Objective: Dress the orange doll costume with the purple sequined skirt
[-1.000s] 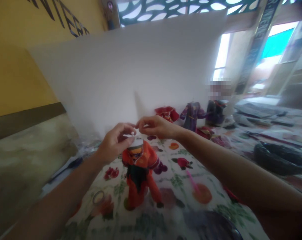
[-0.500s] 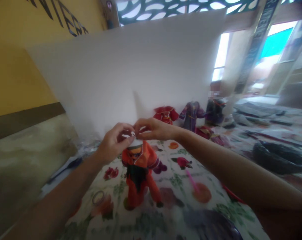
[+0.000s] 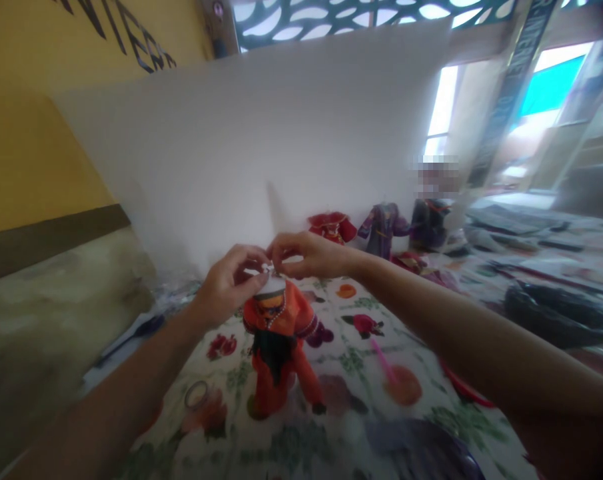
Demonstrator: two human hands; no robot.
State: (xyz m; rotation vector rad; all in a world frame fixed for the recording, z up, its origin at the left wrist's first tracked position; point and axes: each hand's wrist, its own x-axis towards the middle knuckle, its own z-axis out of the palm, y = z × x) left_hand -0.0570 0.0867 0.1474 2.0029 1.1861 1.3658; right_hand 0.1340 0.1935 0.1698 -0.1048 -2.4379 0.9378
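Note:
An orange-clad doll [image 3: 294, 310] with a dark beard [image 3: 275, 350] stands upright on a flowered tablecloth [image 3: 351, 360]. Its white hat [image 3: 271, 288] is right under my fingertips. My left hand [image 3: 234, 279] is closed, thumb and fingers pinching the hat's top from the left. From the right, my right hand [image 3: 306, 255] pinches at the same spot, its fingertips nearly touching the left ones. A small white bit shows between the fingers, too blurred to name. Both hands partly cover the top of the doll's head.
Behind stand a red doll outfit [image 3: 331, 227], a purple robe [image 3: 381, 230] and a dark-clothed figure [image 3: 428, 223], before a white board [image 3: 241, 147]. A pink stick [image 3: 384, 360], a ring [image 3: 196, 395] and a black plastic bag [image 3: 556, 313] lie about.
My right hand has lifted very slightly at the hat's top. My left hand and the doll stay almost where they were.

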